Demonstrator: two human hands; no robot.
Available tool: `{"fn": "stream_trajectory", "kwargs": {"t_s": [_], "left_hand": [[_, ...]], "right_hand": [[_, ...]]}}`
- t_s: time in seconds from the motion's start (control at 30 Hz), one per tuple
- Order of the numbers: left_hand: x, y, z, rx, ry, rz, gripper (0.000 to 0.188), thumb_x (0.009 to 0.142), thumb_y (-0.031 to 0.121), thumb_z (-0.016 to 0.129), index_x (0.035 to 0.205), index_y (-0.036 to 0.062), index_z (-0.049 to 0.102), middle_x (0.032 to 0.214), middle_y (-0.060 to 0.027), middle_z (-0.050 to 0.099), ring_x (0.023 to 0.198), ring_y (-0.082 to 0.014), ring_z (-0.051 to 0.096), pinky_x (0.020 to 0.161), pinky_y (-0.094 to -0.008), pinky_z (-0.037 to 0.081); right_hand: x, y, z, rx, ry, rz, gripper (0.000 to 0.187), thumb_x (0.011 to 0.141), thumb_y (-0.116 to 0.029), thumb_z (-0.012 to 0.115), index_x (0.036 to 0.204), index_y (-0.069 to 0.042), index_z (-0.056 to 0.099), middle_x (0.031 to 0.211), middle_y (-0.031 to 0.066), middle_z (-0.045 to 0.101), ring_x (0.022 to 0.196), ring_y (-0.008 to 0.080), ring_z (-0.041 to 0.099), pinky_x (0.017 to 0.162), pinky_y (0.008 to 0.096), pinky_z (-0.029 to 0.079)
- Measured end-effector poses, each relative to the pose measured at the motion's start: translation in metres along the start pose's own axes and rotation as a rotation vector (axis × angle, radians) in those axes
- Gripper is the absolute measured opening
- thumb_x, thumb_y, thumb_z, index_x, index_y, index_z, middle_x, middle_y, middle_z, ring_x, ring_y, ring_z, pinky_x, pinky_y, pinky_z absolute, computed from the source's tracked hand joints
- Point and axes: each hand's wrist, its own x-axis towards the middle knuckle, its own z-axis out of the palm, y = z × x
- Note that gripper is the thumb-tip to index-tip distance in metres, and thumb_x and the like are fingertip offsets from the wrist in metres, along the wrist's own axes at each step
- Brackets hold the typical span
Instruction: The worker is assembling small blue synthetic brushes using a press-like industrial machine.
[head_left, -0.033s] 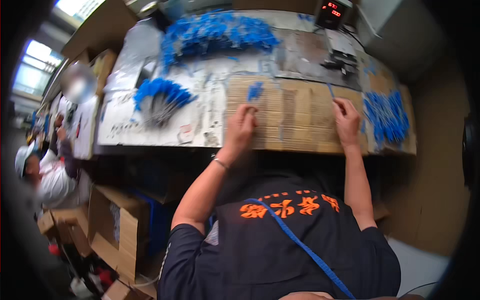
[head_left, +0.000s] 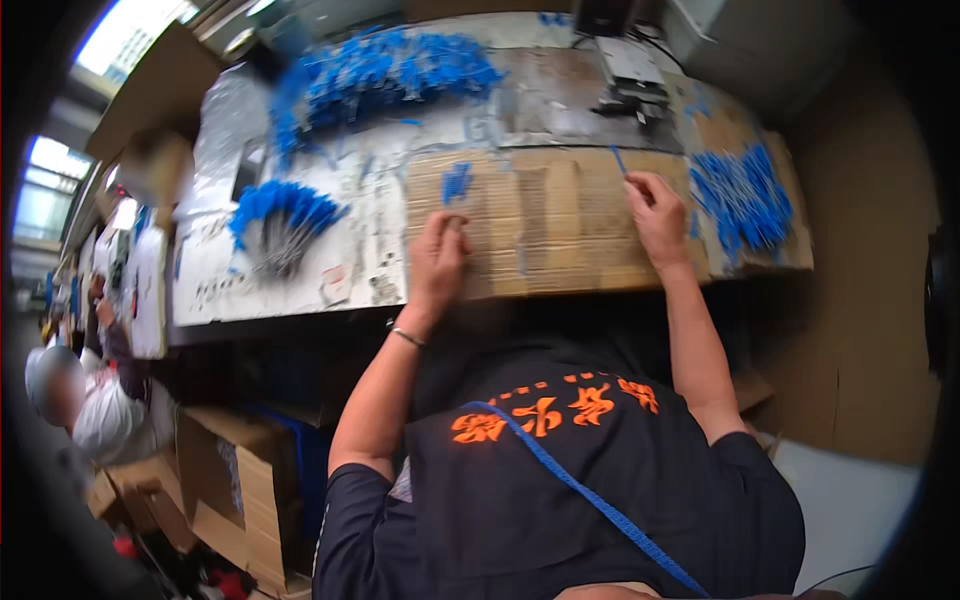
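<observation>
My left hand is closed over the cardboard sheet, with a small bunch of blue-ended thin pieces sticking out past its fingers. To the right, my right hand pinches one thin blue piece between thumb and fingertips; its lower end is hidden in the grip. Close by on the right lies a pile of blue-ended thin pieces with pale middles. Left of my left hand, a fanned bundle of similar pieces rests with its blue ends pointing away from me.
Under my hands lies a ridged cardboard sheet on the white table. A large blue heap spreads across the back. A small metal device stands back right. At far left sits a person, near open cardboard boxes.
The whole view has shifted, so the table and both hands appear further left. Both hands keep the same grips, and the piles look unchanged.
</observation>
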Motion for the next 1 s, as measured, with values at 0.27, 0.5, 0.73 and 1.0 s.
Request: {"fn": "stream_trajectory", "kwargs": {"t_s": [0.27, 0.5, 0.73, 1.0], "left_hand": [[0.014, -0.016, 0.024, -0.120, -0.044, 0.094, 0.019, 0.101, 0.018, 0.044, 0.101, 0.0042, 0.057, 0.065, 0.0023, 0.053, 0.053, -0.0020, 0.041, 0.050, -0.0165, 0.034], [0.035, -0.001, 0.055, -0.106, -0.098, 0.091, 0.019, 0.100, 0.019, 0.045, 0.100, 0.0042, 0.058, 0.065, 0.0022, 0.052, 0.055, -0.0029, 0.042, 0.050, -0.0173, 0.035], [0.100, 0.011, 0.127, -0.073, -0.145, 0.170, 0.016, 0.098, 0.018, 0.049, 0.097, 0.0061, 0.060, 0.062, 0.0011, 0.055, 0.055, -0.0045, 0.048, 0.052, -0.0207, 0.040], [0.124, 0.006, 0.162, 0.283, -0.084, 0.254, 0.019, 0.096, 0.022, 0.048, 0.096, 0.0095, 0.062, 0.062, -0.0024, 0.061, 0.057, -0.0163, 0.059, 0.058, -0.0305, 0.046]], "right_hand": [[0.000, 0.059, -0.027, 0.229, -0.040, 0.363, 0.016, 0.082, -0.016, 0.067, 0.090, -0.002, 0.066, 0.068, 0.0049, 0.065, 0.060, 0.0124, 0.060, 0.059, 0.0271, 0.047], [0.037, 0.085, -0.022, 0.032, 0.015, 0.339, 0.018, 0.081, -0.019, 0.064, 0.087, -0.002, 0.068, 0.072, 0.0067, 0.068, 0.065, 0.0144, 0.064, 0.061, 0.0290, 0.049], [0.061, 0.090, -0.014, 0.108, 0.013, 0.411, 0.013, 0.082, -0.015, 0.066, 0.086, -0.003, 0.068, 0.070, 0.0024, 0.065, 0.063, 0.0090, 0.059, 0.059, 0.0244, 0.046], [0.071, 0.099, -0.016, 0.011, 0.048, 0.397, 0.016, 0.079, -0.017, 0.070, 0.084, -0.002, 0.068, 0.070, 0.0038, 0.066, 0.063, 0.0107, 0.060, 0.060, 0.0258, 0.047]]}}
